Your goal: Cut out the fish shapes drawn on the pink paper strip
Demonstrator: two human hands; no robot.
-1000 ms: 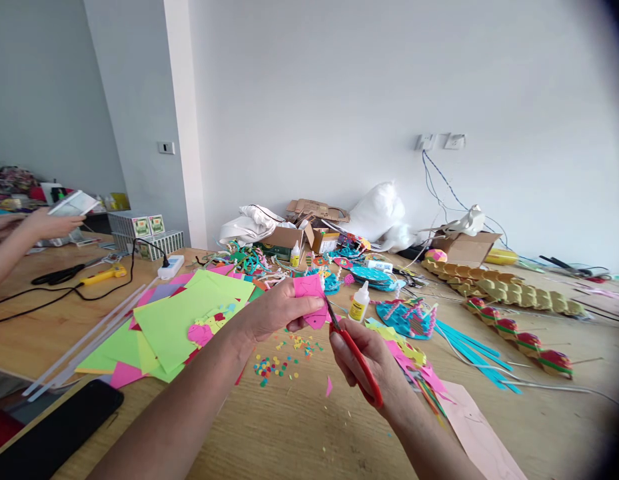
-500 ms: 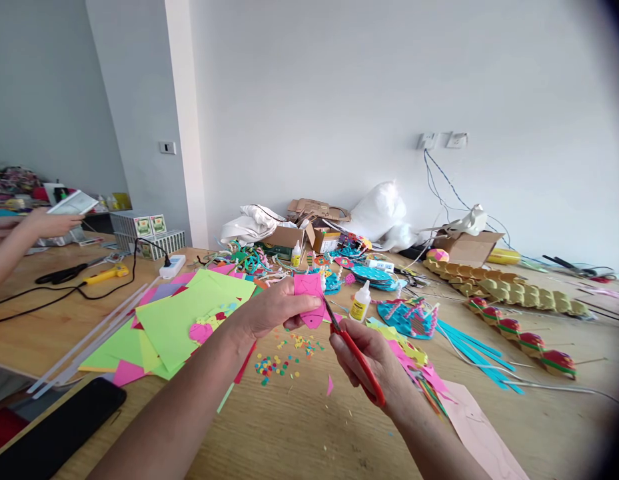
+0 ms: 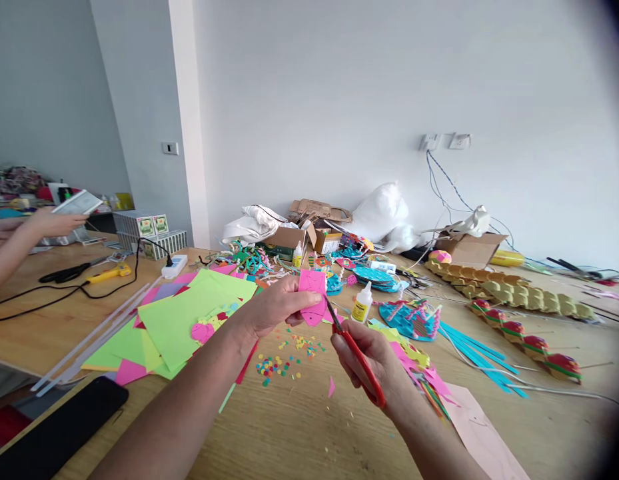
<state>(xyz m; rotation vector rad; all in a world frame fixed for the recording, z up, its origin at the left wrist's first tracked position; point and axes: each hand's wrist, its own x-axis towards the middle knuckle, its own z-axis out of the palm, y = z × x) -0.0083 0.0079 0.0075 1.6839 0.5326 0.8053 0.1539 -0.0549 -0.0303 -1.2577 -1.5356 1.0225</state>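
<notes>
Pinched in my left hand (image 3: 276, 308) is a piece of pink paper (image 3: 313, 293) with dark drawn lines, held up above the table. My right hand (image 3: 362, 357) is closed round the red handles of a pair of scissors (image 3: 362, 367). The dark blades point up and left and meet the right edge of the pink paper; whether they are parted is hard to see. Below, on the wooden table, lie small coloured paper dots (image 3: 272, 367) and a pink scrap (image 3: 331, 387). A glue bottle (image 3: 362, 303) stands just beyond my right hand.
Green paper sheets (image 3: 189, 320) spread at left, near a black phone (image 3: 59, 427) and a yellow-handled tool (image 3: 108, 273). Blue craft pieces (image 3: 409, 320), blue strips (image 3: 482, 357) and painted egg-carton rows (image 3: 534, 343) lie at right. Another person's hand (image 3: 54, 223) holds a white object at far left.
The pink paper has turned slightly more upright in my left hand. The scissors stay at its right edge. The whole view has shifted a little.
</notes>
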